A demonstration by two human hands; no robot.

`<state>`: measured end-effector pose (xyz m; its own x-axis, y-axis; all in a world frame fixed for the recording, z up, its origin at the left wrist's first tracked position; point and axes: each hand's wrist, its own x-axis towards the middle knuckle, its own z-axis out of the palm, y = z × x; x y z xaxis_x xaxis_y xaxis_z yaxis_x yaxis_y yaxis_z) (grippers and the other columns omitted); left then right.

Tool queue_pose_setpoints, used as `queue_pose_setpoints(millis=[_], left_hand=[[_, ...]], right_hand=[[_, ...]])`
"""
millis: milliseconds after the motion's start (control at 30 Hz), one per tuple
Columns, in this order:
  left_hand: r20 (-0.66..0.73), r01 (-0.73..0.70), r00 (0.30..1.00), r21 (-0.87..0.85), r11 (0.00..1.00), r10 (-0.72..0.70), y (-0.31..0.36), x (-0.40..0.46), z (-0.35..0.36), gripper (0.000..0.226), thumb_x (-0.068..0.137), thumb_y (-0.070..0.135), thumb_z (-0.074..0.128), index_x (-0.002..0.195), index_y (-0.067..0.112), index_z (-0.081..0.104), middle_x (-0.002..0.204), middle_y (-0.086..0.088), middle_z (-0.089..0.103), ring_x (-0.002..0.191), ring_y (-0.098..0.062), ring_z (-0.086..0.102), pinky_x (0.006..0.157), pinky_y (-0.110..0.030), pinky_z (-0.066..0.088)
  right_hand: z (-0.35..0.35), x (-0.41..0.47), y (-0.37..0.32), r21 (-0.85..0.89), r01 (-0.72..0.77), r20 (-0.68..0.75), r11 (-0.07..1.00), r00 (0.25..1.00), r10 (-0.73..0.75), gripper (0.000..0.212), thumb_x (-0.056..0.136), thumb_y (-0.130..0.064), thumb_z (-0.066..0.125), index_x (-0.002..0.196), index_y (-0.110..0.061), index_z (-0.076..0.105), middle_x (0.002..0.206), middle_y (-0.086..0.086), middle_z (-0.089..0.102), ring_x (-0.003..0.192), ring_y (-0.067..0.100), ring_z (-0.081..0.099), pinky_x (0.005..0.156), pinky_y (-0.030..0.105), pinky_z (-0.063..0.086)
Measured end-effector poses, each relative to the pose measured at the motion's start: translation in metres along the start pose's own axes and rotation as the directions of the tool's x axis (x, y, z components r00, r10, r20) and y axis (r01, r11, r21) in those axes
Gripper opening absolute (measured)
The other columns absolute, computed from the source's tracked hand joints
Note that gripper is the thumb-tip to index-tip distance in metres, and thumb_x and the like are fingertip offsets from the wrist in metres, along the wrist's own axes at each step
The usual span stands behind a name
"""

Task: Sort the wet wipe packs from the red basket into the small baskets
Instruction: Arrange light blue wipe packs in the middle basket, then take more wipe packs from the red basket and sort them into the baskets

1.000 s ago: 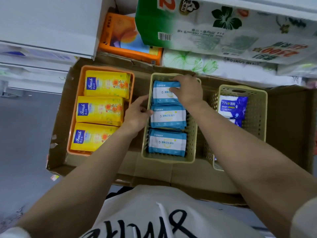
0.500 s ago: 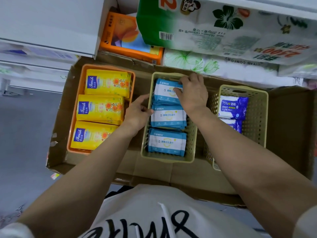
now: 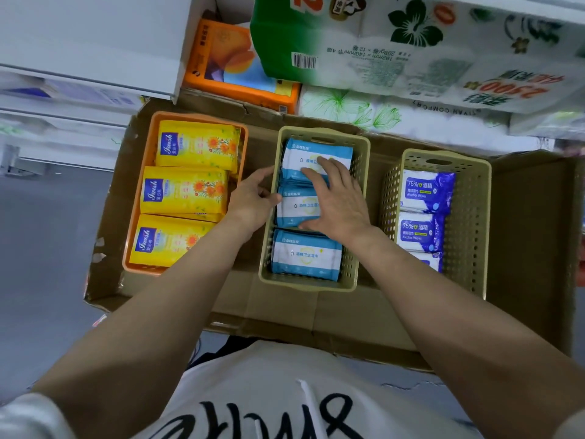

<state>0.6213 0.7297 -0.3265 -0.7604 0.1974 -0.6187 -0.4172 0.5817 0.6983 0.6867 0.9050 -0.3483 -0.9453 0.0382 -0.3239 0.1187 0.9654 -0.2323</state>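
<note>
Now, by label:
Right hand (image 3: 335,198): fingers spread flat on the 2 far blue-and-white wet wipe packs (image 3: 316,158).
Left hand (image 3: 253,201): fingers curled on the beige perforated plastic basket (image 3: 362,147), its left wall.
Packs: long axes left-right, directly under the right hand, which is nearer.

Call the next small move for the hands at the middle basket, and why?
Probably lift both hands clear. The right hand lies flat on the light-blue packs, which sit three in a row in the middle basket; the left hand grips that basket's left rim. The row looks settled, so little seems left to adjust.
</note>
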Motion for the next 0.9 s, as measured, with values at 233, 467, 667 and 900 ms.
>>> queue_pose_setpoints(millis=[233,467,667,900], left_hand=[[-0.033,-0.014,0.999,0.004,1.0,0.014,-0.001,0.001,0.004,0.056,0.094,0.015,0.062,0.141,0.039,0.044,0.106,0.005,0.053,0.101,-0.012,0.053,0.062,-0.019,0.045],[-0.048,-0.025,0.999,0.017,1.0,0.025,0.001,0.0,0.005,0.056,0.094,0.016,0.062,0.142,0.038,0.043,0.109,0.004,0.054,0.101,-0.013,0.053,0.058,-0.018,0.044],[-0.1,-0.017,0.995,0.087,0.996,0.026,0.004,-0.013,0.007,0.057,0.094,0.018,0.064,0.144,0.031,0.042,0.12,-0.001,0.059,0.113,-0.019,0.056,0.076,-0.027,0.049],[-0.141,-0.11,0.979,0.246,0.963,0.148,0.016,-0.051,-0.025,0.054,0.093,0.027,0.064,0.142,0.015,0.045,0.125,-0.006,0.064,0.117,-0.022,0.057,0.087,-0.026,0.041]], right_hand=[[0.008,0.005,-0.007,-0.074,-0.043,-0.072,0.996,0.997,0.038,0.108,0.063,-0.055,0.084,0.149,-0.029,0.024,0.16,0.006,0.017,0.148,0.028,0.011,0.117,0.044,0.022],[0.008,0.005,-0.012,-0.078,-0.051,-0.068,0.996,0.997,0.046,0.104,0.066,-0.05,0.084,0.148,-0.027,0.025,0.16,0.007,0.017,0.148,0.029,0.011,0.117,0.045,0.023],[-0.011,0.002,-0.01,-0.008,-0.028,0.021,1.0,0.999,0.028,0.088,0.081,-0.053,0.072,0.151,-0.024,0.027,0.161,0.006,0.018,0.148,0.026,0.012,0.116,0.046,0.025],[-0.064,-0.007,-0.02,0.083,-0.019,0.014,0.996,1.0,0.018,0.057,0.094,-0.043,0.06,0.142,-0.015,0.046,0.145,0.009,0.045,0.136,0.028,0.038,0.107,0.041,0.037]])
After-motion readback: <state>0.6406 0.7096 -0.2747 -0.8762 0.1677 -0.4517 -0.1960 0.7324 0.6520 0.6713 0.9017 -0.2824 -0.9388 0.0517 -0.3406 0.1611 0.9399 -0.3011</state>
